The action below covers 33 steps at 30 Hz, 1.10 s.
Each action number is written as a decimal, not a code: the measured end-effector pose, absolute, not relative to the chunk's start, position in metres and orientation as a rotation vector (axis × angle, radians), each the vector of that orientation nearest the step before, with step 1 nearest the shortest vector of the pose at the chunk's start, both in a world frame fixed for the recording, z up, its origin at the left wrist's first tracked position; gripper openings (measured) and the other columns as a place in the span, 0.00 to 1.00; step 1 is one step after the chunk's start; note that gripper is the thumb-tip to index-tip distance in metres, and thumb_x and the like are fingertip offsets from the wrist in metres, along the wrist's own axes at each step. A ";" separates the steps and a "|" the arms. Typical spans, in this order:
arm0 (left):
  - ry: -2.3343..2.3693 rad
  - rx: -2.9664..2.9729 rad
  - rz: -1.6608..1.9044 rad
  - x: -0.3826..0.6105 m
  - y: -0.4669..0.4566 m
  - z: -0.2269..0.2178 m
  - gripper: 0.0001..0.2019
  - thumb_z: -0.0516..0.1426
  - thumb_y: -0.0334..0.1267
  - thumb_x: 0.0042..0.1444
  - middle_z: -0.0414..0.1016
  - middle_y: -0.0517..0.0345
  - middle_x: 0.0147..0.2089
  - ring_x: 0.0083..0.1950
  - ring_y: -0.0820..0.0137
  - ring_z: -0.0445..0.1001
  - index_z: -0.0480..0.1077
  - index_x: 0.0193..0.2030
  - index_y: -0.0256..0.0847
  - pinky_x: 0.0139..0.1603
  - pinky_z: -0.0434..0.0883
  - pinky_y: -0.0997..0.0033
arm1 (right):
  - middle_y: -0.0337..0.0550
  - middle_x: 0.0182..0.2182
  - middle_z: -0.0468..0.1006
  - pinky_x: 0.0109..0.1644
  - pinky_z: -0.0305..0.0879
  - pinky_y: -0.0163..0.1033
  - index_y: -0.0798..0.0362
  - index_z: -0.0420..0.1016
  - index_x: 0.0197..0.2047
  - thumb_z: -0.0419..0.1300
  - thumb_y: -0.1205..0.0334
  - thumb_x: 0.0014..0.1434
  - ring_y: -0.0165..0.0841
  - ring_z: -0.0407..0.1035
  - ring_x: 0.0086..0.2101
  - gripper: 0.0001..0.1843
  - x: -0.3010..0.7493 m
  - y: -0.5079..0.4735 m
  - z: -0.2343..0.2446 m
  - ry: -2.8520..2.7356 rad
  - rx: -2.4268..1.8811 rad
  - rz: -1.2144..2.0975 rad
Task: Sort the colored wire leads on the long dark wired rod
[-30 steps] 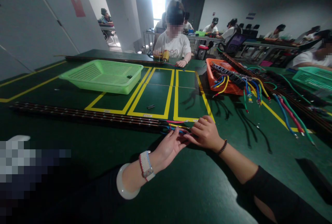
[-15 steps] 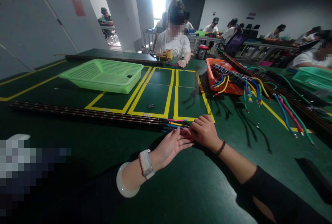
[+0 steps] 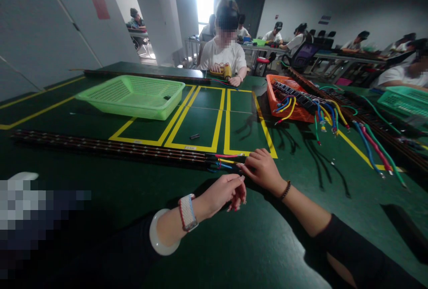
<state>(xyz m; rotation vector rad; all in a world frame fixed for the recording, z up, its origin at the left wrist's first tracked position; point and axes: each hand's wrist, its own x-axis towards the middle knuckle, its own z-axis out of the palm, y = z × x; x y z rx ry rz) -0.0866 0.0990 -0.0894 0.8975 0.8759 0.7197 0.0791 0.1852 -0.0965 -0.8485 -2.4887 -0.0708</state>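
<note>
A long dark strip assembly [image 3: 133,151], made of several parallel bars with a coppery sheen, lies along the near part of the table. From its right end come a red wire [image 3: 227,155], a yellow wire [image 3: 229,161] and blue wires [image 3: 224,165]. My right hand [image 3: 263,171] is closed at the tips of these wires; its fingers hide which ones it grips. Just below the wires, my left hand [image 3: 222,194] hangs back-up with loosely bent, slightly parted fingers. Nothing shows in it, and it is apart from the strips.
A green basket [image 3: 143,113] with a small black piece stands at the back left. An orange basket [image 3: 294,114] holds wired black strips at right. A small dark piece [image 3: 194,136] lies inside yellow tape lines. Across the table sits a co-worker [image 3: 222,55] with a yellow tool [image 3: 227,71].
My left hand has turned from palm-up to back-up, curled its fingers and drawn slightly away from the wires. My right hand has barely moved. The co-worker's yellow tool has shifted right.
</note>
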 end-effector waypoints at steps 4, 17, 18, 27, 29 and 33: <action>0.860 0.937 0.700 -0.087 0.100 -0.090 0.16 0.47 0.49 0.60 0.70 0.60 0.25 0.19 0.77 0.66 0.63 0.30 0.39 0.19 0.56 0.77 | 0.47 0.38 0.72 0.43 0.59 0.43 0.52 0.73 0.40 0.58 0.51 0.60 0.37 0.65 0.39 0.13 0.076 0.186 -0.095 -2.314 -0.922 0.131; 0.832 0.823 0.766 -0.084 0.100 -0.089 0.15 0.49 0.46 0.60 0.71 0.57 0.26 0.20 0.76 0.67 0.61 0.28 0.38 0.18 0.58 0.77 | 0.43 0.32 0.75 0.40 0.58 0.40 0.53 0.73 0.36 0.62 0.51 0.58 0.34 0.66 0.35 0.13 0.052 0.188 -0.105 -2.444 -0.975 0.473; 0.813 0.800 0.772 -0.084 0.101 -0.088 0.15 0.49 0.46 0.61 0.72 0.56 0.27 0.22 0.74 0.70 0.61 0.28 0.38 0.22 0.64 0.75 | 0.42 0.30 0.74 0.39 0.57 0.39 0.54 0.72 0.34 0.62 0.51 0.57 0.34 0.65 0.33 0.13 0.052 0.188 -0.104 -2.442 -0.990 0.471; 0.679 0.382 0.880 -0.088 0.108 -0.085 0.17 0.49 0.47 0.62 0.74 0.43 0.44 0.46 0.65 0.76 0.67 0.46 0.33 0.53 0.68 0.62 | 0.42 0.25 0.72 0.40 0.53 0.41 0.53 0.73 0.29 0.56 0.61 0.62 0.34 0.61 0.31 0.10 0.052 0.176 -0.090 -2.478 -0.847 -0.026; 0.658 0.366 0.984 -0.087 0.108 -0.089 0.14 0.49 0.45 0.63 0.74 0.47 0.45 0.47 0.67 0.74 0.66 0.45 0.36 0.54 0.68 0.62 | 0.42 0.24 0.72 0.41 0.53 0.42 0.53 0.73 0.28 0.53 0.61 0.64 0.33 0.59 0.29 0.14 0.054 0.174 -0.088 -2.513 -0.759 -0.155; 0.597 0.339 1.132 -0.083 0.106 -0.094 0.11 0.51 0.43 0.63 0.73 0.53 0.42 0.48 0.70 0.72 0.67 0.39 0.37 0.56 0.66 0.63 | 0.42 0.24 0.71 0.42 0.53 0.43 0.51 0.75 0.30 0.50 0.62 0.66 0.33 0.58 0.29 0.17 0.056 0.171 -0.087 -2.589 -0.668 -0.300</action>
